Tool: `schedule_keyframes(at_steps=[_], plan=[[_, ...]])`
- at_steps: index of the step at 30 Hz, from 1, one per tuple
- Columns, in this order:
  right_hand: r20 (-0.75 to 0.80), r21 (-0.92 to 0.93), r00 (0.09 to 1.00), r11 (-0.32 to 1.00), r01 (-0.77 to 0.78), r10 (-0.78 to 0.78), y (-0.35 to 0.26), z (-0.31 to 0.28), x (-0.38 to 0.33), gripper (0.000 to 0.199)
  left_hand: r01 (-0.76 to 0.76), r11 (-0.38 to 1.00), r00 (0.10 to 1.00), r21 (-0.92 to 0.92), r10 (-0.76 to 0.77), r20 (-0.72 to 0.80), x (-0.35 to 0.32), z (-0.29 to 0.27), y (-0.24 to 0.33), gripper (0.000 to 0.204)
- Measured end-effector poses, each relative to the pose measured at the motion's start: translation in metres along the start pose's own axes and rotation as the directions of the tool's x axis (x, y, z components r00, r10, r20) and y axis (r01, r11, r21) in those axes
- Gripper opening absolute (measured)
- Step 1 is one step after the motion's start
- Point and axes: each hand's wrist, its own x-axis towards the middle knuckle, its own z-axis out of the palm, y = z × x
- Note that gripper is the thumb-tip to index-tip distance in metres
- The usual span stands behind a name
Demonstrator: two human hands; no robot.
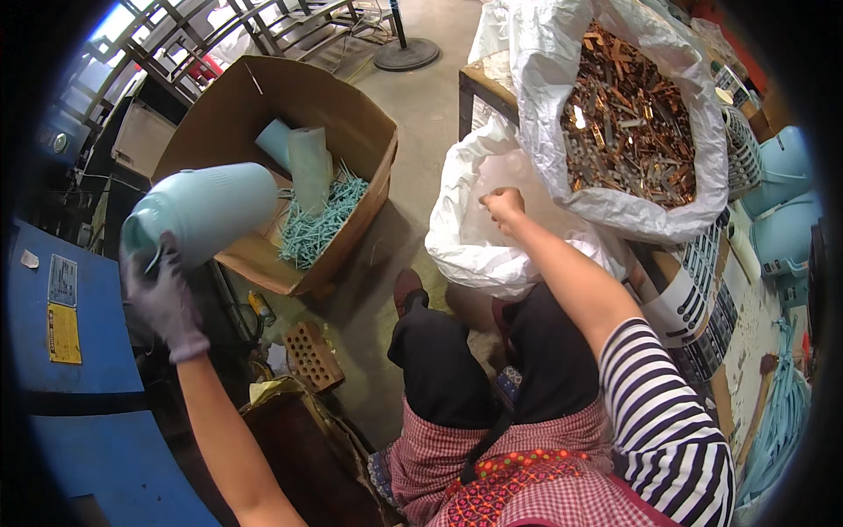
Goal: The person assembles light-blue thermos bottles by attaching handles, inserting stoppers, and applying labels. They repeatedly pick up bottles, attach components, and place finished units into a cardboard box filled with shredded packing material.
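Observation:
My left hand point(167, 303), in a grey glove, grips a pale blue hollow plastic container point(206, 211) by its open end. The container lies on its side in the air, in front of the near left side of a large cardboard box point(255, 88). My bare right hand point(503, 209) is over the mouth of a white woven sack point(452, 250) with a clear plastic liner. Its fingers are curled together, and whatever they may hold is too small to make out. In the box are two pale blue cylinders point(307, 167) and a heap of thin blue plastic strips point(320, 230).
A bigger white sack point(537, 97) full of copper-coloured and grey metal pieces point(628, 123) stands at the right. Blue machine panels point(79, 351) flank my left arm. A perforated brick point(312, 356) lies on the floor. More blue containers point(781, 167) are at the far right.

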Motion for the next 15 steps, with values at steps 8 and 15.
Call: schedule_keyframes(at_steps=[8,15], plan=[[0.159,0.125,0.712,0.729,0.673,-0.684,-0.046,-0.103,-0.183,0.027,-0.342,0.809,0.906,-0.479,0.419,0.061,-0.119,-0.069,0.174,0.062],[0.241,0.059,-0.55,-0.554,0.83,-0.799,-0.115,-0.21,-0.391,0.022,-0.545,0.664,0.424,-0.511,0.745,0.516,-0.167,-0.07,0.263,0.06]])
